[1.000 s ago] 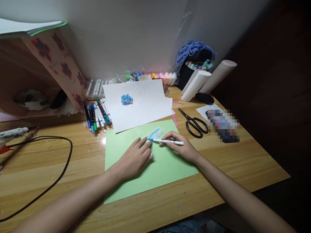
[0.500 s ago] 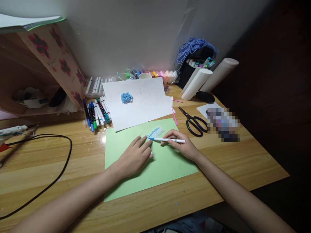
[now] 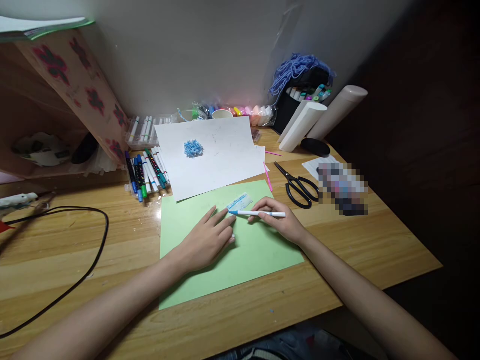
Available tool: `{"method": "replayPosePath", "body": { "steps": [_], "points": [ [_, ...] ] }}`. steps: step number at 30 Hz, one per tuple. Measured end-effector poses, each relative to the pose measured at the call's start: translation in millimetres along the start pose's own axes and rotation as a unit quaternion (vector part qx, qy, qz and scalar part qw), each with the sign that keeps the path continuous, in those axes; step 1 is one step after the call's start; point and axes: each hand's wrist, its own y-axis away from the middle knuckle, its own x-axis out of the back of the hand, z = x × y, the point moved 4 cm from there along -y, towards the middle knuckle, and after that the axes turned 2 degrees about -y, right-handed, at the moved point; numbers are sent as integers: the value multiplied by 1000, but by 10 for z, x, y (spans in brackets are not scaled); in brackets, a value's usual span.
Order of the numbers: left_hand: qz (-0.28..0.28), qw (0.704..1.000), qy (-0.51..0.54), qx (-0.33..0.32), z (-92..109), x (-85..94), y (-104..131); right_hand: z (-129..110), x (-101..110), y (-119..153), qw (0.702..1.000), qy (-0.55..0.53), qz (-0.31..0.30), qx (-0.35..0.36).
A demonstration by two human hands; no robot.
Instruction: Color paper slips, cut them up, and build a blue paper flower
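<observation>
My right hand (image 3: pixel 276 218) grips a white marker (image 3: pixel 258 214) with a blue tip pointing left. The tip meets the lower left part of a small whitish strip (image 3: pixel 242 201) streaked with blue. My left hand (image 3: pixel 210 237) lies flat with its fingers apart, fingertips at the strip's left end. Under both hands is a sheet of light green paper (image 3: pixel 187 287). A small white bit shows beside my left fingers, mostly hidden. Beyond, a white sheet (image 3: pixel 225 165) overlaps the green one and carries a pile of blue shreds (image 3: pixel 193 148).
Black-handled scissors (image 3: pixel 298 186) lie to the right, near pink sticks (image 3: pixel 268 176). Several markers (image 3: pixel 146 172) lie at the left by a clear case. White rolls (image 3: pixel 303 127) and a black pen holder (image 3: pixel 283 112) stand at the back right. A black cable (image 3: pixel 103 250) loops at the left.
The whole view has shifted slightly. My hands, the marker and the strip keep nearly the same places relative to one another.
</observation>
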Motion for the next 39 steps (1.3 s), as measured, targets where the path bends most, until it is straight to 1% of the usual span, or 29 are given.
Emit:
{"method": "replayPosePath", "body": {
  "steps": [4,7,9,11,13,17,19,22,29,33,35,39],
  "points": [
    [-9,1000,-5,1,0,-1,-12,19,60,37,1000,-8,24,-9],
    [-13,1000,-11,2,0,-1,-19,63,176,82,998,-4,64,-16],
    [-11,1000,-12,2,-1,1,-21,84,259,110,995,0,97,-11],
    [-9,1000,-11,1,-1,2,-20,85,297,130,993,-2,119,0],
    [-8,1000,-14,1,2,3,-15,67,255,136,994,-9,110,7],
    [-8,1000,-13,1,4,3,-10,11,13,122,1000,-2,26,-7],
    [-8,1000,-9,3,0,2,-14,-9,-66,117,1000,10,3,-11],
    [-6,1000,-4,2,-8,0,-20,-1,-48,115,1000,12,17,-13],
    [1,1000,12,-1,-10,9,-19,109,273,132,993,12,112,-21],
    [-1,1000,17,1,-11,12,-20,110,376,140,989,12,147,-8],
    [-3,1000,13,1,-12,11,-19,88,354,146,990,6,140,0],
    [1,1000,11,-1,-11,16,-20,53,217,156,997,12,74,-5]
  ]
}}
